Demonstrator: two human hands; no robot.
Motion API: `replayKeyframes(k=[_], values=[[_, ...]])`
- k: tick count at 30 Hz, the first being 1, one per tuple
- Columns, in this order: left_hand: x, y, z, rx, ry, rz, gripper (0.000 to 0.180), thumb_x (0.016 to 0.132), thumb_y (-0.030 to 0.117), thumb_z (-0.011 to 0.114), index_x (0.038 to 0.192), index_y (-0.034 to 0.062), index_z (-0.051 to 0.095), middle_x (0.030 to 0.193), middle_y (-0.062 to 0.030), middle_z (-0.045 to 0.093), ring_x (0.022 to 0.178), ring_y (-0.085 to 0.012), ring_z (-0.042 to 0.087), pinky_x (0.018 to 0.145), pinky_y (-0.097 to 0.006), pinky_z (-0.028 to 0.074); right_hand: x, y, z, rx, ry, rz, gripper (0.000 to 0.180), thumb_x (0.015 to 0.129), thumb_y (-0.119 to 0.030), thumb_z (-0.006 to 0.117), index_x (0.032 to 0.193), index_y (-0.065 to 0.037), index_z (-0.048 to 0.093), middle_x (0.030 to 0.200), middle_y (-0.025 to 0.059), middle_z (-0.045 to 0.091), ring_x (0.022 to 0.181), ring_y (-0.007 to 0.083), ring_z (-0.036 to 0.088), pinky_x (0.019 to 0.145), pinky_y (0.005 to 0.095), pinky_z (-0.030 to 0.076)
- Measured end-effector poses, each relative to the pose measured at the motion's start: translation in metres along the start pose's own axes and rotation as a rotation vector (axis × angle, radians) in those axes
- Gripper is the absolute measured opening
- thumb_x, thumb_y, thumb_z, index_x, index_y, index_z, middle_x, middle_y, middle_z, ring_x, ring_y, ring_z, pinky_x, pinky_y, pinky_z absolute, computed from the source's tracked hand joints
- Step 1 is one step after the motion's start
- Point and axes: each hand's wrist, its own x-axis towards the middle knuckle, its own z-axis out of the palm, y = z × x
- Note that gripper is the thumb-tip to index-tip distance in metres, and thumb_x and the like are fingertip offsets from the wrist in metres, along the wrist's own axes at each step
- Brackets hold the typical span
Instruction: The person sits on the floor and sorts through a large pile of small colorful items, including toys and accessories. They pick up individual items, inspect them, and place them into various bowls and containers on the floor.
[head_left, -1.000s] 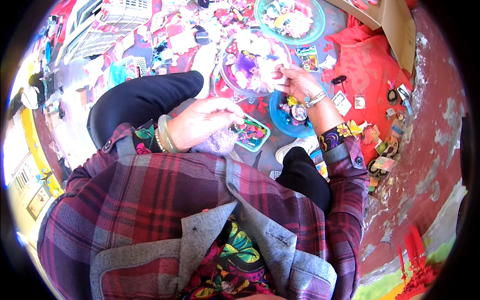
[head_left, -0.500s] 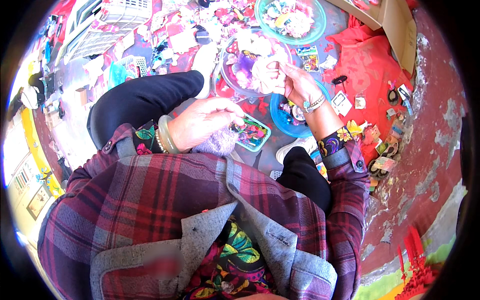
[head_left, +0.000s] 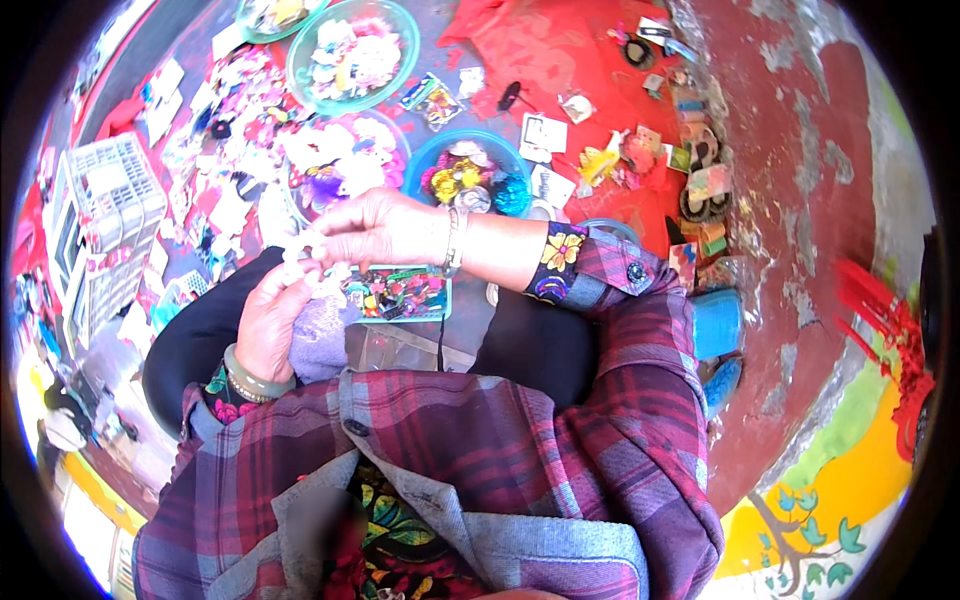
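Both hands meet above the lap: the right hand (head_left: 385,228) pinches a small white flower piece (head_left: 305,252) in a nearly closed grip, while the left hand (head_left: 268,318) cups it from below, fingers curled. Its long axis is unclear. A tray of colourful clips (head_left: 400,296) lies just beside.

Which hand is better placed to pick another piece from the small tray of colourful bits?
Probably the right hand: it hovers directly above the small tray, while the left hand sits beside it.
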Motion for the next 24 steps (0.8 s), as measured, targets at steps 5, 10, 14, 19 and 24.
replayKeyframes(k=[5,10,14,19,24], values=[[-0.001,0.004,0.010,0.013,0.005,-0.031,0.010,0.085,0.010,0.050,0.093,0.0035,0.053,0.087,-0.0061,0.058,0.076,-0.0130,0.056,0.068,-0.026,0.046,-0.051,0.061,-0.098,-0.090,0.776,-0.058,0.017,0.083,-0.013,0.055,0.096,-0.003,0.060,0.081,0.0023,0.061,0.070,0.0080,0.054,0.063,0.0240,0.046],[0.003,0.005,0.027,0.020,0.024,-0.082,0.014,0.086,0.012,0.050,0.095,0.0029,0.052,0.085,-0.0042,0.057,0.073,-0.0117,0.056,0.064,-0.026,0.047,-0.179,0.168,-0.204,-0.592,1.641,0.765,0.049,0.068,-0.037,0.064,0.099,0.000,0.055,0.097,0.0212,0.059,0.094,0.0336,0.056,0.079,0.0390,0.045],[0.008,0.002,0.027,0.041,0.055,-0.120,0.014,0.086,0.012,0.049,0.096,0.0023,0.053,0.086,-0.0049,0.058,0.072,-0.0119,0.056,0.063,-0.026,0.048,-0.199,0.191,-0.222,-0.493,1.614,0.984,0.058,0.065,-0.036,0.068,0.104,0.002,0.049,0.105,0.0201,0.057,0.095,0.0322,0.056,0.081,0.0398,0.046],[0.013,0.006,0.046,0.113,0.025,-0.147,0.015,0.084,0.016,0.053,0.092,0.0033,0.054,0.083,-0.0026,0.056,0.071,-0.0097,0.053,0.065,-0.024,0.043,-0.225,0.243,-0.251,-0.611,1.528,1.095,0.039,0.070,-0.029,0.064,0.095,0.000,0.056,0.097,0.0203,0.060,0.093,0.0323,0.058,0.077,0.0401,0.047],[0.010,0.009,0.050,0.088,0.007,-0.165,0.014,0.083,0.015,0.053,0.092,0.0038,0.051,0.086,-0.0038,0.057,0.072,-0.0103,0.053,0.067,-0.024,0.044,-0.265,0.251,-0.253,-0.252,1.553,0.845,0.024,0.078,-0.020,0.054,0.095,-0.005,0.060,0.082,0.0105,0.063,0.075,0.0217,0.061,0.059,0.0321,0.049]])
